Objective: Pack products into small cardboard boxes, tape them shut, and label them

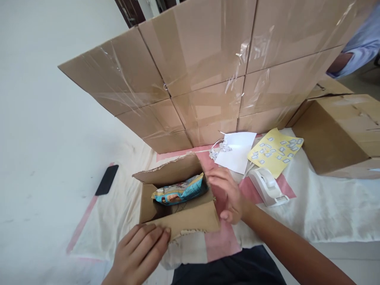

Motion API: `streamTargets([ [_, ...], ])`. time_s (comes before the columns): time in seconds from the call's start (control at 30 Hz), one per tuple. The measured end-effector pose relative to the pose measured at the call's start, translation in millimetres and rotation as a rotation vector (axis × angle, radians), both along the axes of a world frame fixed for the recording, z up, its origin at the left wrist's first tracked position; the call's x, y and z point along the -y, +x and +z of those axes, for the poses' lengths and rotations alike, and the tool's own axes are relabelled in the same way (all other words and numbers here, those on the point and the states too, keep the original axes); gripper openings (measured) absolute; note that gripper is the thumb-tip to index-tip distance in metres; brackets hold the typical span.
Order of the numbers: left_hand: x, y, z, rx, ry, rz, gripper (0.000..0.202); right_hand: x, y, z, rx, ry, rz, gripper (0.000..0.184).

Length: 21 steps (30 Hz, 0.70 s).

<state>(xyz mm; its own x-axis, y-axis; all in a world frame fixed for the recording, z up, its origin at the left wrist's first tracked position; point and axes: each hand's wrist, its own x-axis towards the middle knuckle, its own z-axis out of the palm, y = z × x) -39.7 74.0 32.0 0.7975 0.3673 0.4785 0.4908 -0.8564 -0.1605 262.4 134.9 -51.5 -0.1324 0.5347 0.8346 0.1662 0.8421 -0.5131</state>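
A small open cardboard box (181,221) sits on a white and pink cloth in front of me. Inside it lies a blue and orange snack packet (179,191). My left hand (139,251) lies flat on the box's near flap, fingers stretched out and together. My right hand (227,194) is at the box's right side, fingers extended and touching the side flap, slightly blurred. Neither hand grips anything.
A wall of taped cardboard boxes (208,67) stands behind. A white tape dispenser (267,186), a white sheet (237,150) and a yellow sheet with small labels (276,152) lie to the right. Another carton (341,134) is far right, a black phone (107,180) left. Another person's sleeve (359,47) shows top right.
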Motion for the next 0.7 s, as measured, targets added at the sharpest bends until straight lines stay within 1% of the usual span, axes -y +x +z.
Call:
streamTargets([
  [0.07, 7.0, -10.6, -5.0, 0.059, -0.137, 0.023, 0.023, -1.7, 2.3, 6.2, 0.151, -0.021, 0.117, 0.067],
  [0.1, 7.0, -18.2, -4.9, 0.096, -0.239, 0.02, 0.029, -2.9, 2.8, 8.5, 0.185, -0.038, 0.157, 0.067],
  [0.13, 4.2, -27.2, -3.5, 0.151, -0.353, 0.012, 0.039, -4.3, 2.9, 9.9, 0.194, -0.056, 0.184, 0.067],
  [0.17, -1.7, -37.0, -1.3, 0.225, -0.468, 0.011, 0.047, -5.6, 2.8, 10.4, 0.186, -0.066, 0.199, 0.068],
  [0.2, -10.8, -47.0, 1.2, 0.305, -0.568, 0.012, 0.051, -6.8, 2.6, 10.4, 0.172, -0.072, 0.205, 0.07],
  [0.23, -22.7, -56.5, 3.8, 0.383, -0.64, 0.038, 0.049, -7.8, 2.5, 10.0, 0.159, -0.075, 0.206, 0.072],
  [0.27, -37.0, -64.6, 6.0, 0.416, -0.69, 0.073, 0.047, -8.5, 2.4, 9.5, 0.152, -0.078, 0.205, 0.073],
  [0.3, -52.7, -70.8, 7.8, 0.38, -0.731, 0.079, 0.05, -8.8, 2.4, 9.3, 0.151, -0.083, 0.202, 0.073],
  [0.33, -68.5, -74.7, 9.2, 0.318, -0.771, 0.092, 0.058, -9.0, 2.5, 9.3, 0.153, -0.088, 0.197, 0.074],
  [0.4, -95.6, -75.2, 11.6, 0.159, -0.843, 0.03, 0.071, -8.7, 2.8, 10.0, 0.165, -0.092, 0.192, 0.074],
  [0.43, -104.9, -72.3, 12.9, 0.073, -0.858, 0.01, 0.073, -8.6, 3.0, 10.6, 0.168, -0.089, 0.191, 0.074],
  [0.5, -112.9, -62.2, 15.6, -0.098, -0.819, 0.0, 0.073, -8.4, 3.3, 11.9, 0.172, -0.076, 0.189, 0.075],
  [0.6, -105.6, -43.7, 19.0, -0.302, -0.652, 0.052, 0.066, -8.8, 3.7, 13.7, 0.198, -0.061, 0.19, 0.074],
  [0.63, -101.3, -38.4, 19.3, -0.334, -0.595, 0.063, 0.063, -8.9, 3.9, 14.2, 0.209, -0.059, 0.193, 0.073],
  [0.7, -93.6, -31.5, 17.7, -0.335, -0.511, 0.077, 0.059, -9.3, 4.3, 14.8, 0.229, -0.054, 0.193, 0.07],
])
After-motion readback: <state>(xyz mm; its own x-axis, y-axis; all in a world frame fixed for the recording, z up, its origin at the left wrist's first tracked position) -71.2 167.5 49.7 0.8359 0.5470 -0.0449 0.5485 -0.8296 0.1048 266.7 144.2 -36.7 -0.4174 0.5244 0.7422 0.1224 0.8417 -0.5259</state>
